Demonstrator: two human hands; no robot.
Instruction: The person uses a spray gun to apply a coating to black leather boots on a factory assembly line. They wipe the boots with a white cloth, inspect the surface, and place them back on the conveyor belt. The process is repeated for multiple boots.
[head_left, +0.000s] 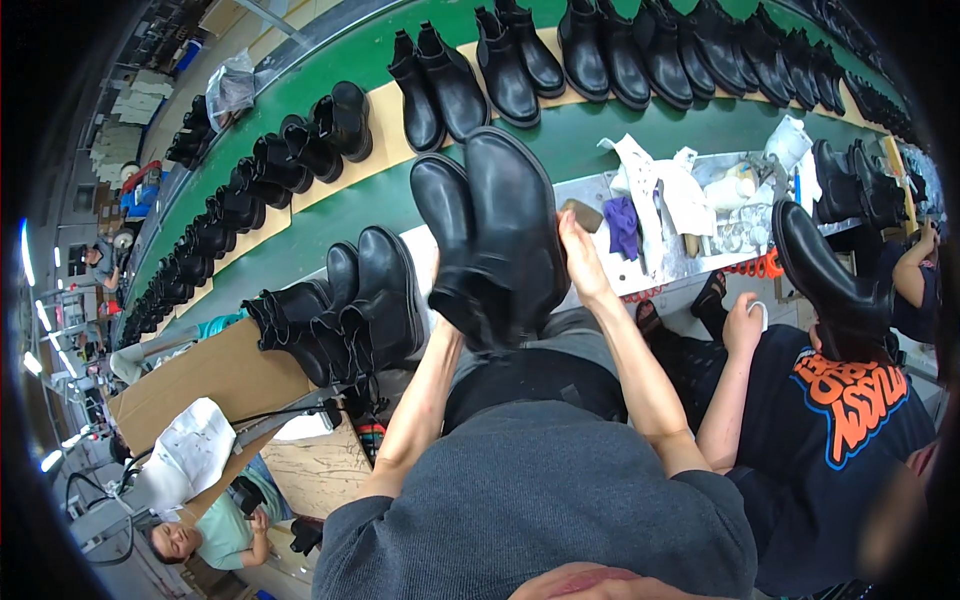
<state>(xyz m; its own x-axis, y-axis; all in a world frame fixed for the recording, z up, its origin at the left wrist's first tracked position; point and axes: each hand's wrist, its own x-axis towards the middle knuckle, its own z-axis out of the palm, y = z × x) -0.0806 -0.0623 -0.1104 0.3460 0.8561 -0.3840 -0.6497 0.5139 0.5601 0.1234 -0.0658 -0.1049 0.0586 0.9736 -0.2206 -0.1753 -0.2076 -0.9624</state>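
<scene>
A pair of black leather ankle boots is raised in front of my chest, toes pointing away and soles turned outward. My right hand grips the outer side of the right boot, fingers along its sole edge. Behind the left boot my left hand is mostly hidden; its wrist shows below, and it holds that boot from the outer side. The boots' shafts overlap near my lap and look slightly blurred. Just left of my left forearm, more black boots stand close together.
A green conveyor belt curves ahead, with rows of black boots on cardboard strips. Right of my hands, a metal ledge holds white cloths, a purple cloth and plastic bottles. A co-worker sits close at right, holding a boot.
</scene>
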